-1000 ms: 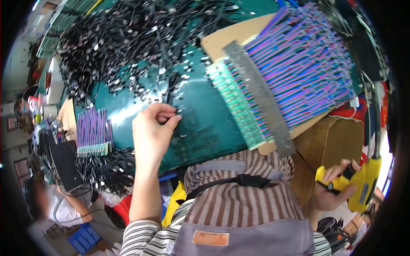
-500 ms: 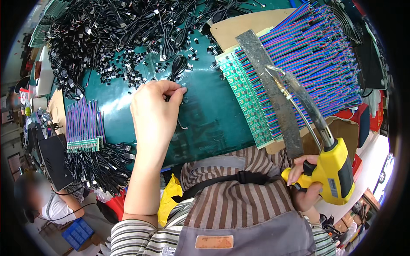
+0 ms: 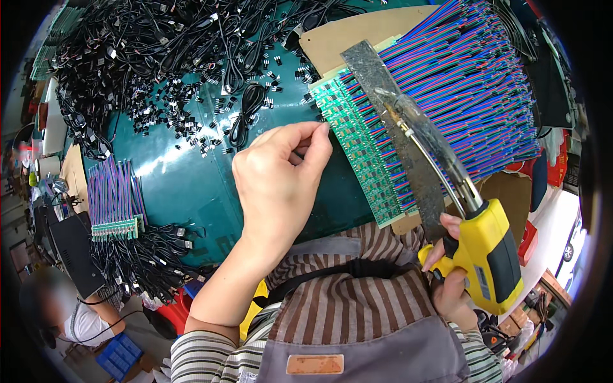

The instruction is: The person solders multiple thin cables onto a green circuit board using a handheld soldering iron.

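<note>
My left hand is closed in a pinch, thumb against forefinger, just left of a row of green circuit boards. Whatever its fingertips hold is too small or hidden to make out. In my right hand is a yellow and black soldering gun, its long tip pointing up and left above the boards. A dark, worn metal bar lies across the boards' wires, which are blue, red, green and black and fan out to the right.
Small black connectors and a heap of black cables cover the far left of the green table mat. A coiled black cable lies beyond my left hand. Wired boards sit at the left edge. Another person is lower left.
My left hand has moved right, away from the coiled cable and closer to the circuit boards, still pinched. The soldering gun has shifted slightly left in the view.
</note>
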`<state>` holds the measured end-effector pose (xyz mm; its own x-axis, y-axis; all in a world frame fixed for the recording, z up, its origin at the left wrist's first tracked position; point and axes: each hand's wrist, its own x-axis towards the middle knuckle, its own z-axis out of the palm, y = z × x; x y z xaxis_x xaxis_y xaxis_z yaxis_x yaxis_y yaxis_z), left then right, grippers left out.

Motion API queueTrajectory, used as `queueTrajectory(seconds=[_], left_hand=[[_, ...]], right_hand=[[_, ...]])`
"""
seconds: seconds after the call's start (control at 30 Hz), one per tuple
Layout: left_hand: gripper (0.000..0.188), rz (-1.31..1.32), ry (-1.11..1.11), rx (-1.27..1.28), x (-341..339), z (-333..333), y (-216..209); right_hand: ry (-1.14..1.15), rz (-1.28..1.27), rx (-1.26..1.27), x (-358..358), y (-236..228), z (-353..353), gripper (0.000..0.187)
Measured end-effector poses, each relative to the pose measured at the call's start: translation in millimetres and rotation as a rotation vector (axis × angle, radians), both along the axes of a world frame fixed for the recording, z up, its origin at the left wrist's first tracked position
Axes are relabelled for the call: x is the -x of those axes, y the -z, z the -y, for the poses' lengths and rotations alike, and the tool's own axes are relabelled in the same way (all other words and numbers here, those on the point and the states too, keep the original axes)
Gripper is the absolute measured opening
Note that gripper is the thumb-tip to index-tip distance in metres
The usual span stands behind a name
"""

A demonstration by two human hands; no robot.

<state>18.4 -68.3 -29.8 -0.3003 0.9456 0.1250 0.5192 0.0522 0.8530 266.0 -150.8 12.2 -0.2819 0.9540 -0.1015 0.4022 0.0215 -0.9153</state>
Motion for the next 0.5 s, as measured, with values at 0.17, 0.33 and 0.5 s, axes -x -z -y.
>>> queueTrajectory(seconds=[0.17,0.33,0.5], left_hand=[[0.016,0.374,0.044,0.259,8,-6,3],[0.02,0.57,0.16,0.435,23,-22,0],[0.019,0.588,0.199,0.508,27,-26,-2]], right_hand=[[-0.015,0.088,-0.03,7,-7,-1,0.071],[0.048,0.039,-0.069,5,2,0,0.045],[0.155,0.08,-0.052,13,-2,-3,0.017]])
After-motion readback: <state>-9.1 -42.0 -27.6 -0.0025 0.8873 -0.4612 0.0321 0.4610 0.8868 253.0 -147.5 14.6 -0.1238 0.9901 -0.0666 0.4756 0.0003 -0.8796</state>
